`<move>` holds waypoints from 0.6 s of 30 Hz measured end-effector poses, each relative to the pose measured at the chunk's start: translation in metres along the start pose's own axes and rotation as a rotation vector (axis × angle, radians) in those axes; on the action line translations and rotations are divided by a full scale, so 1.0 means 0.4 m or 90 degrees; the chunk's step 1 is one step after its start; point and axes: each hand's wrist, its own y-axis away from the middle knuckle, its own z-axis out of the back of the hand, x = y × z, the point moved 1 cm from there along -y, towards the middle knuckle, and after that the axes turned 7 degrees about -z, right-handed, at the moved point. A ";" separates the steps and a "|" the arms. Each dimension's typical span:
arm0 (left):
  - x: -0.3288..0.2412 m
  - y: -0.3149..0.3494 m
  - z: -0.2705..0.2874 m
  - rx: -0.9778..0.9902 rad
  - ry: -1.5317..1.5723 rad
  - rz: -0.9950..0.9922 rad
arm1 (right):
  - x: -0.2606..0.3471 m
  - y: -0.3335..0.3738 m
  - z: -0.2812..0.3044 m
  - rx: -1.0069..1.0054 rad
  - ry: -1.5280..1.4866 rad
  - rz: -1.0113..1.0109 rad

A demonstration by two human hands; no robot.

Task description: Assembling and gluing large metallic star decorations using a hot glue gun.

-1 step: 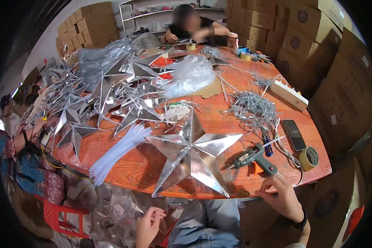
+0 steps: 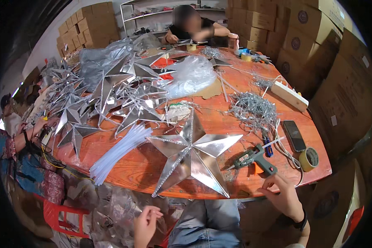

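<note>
on my feed the silver star (image 2: 191, 153) lies at six o'clock. my left hand (image 2: 146, 223), at seven, is half-curled; my right hand (image 2: 286, 198), at four, bends its fingers toward the thumb. i can't tell whether either pinches anything. i judge this mid-trimming: the star's three and five o'clock ridges look bare, so the next move calls for the glue gun (image 2: 259, 158).

Beyond your reddish wooden table (image 2: 213, 113) you face pale shelving (image 2: 151, 15) and a whitish wall (image 2: 45, 47), with stacked cartons (image 2: 304, 33) right and a red plastic seat (image 2: 50, 215) lower left.
</note>
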 end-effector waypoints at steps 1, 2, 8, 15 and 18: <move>-0.001 -0.010 0.010 -0.053 0.000 -0.031 | -0.013 0.004 0.000 -0.031 -0.018 -0.058; -0.014 -0.013 0.025 -0.119 0.010 -0.023 | -0.026 0.004 0.001 -0.060 -0.042 -0.112; -0.066 -0.071 0.099 -0.285 -0.010 -0.126 | -0.075 -0.007 0.022 -0.082 -0.046 -0.126; -0.111 -0.198 0.063 -0.305 0.059 -0.200 | -0.110 -0.027 0.026 -0.186 0.008 -0.121; -0.071 -0.269 0.052 -0.303 0.052 -0.212 | -0.132 -0.037 0.029 -0.198 0.053 -0.110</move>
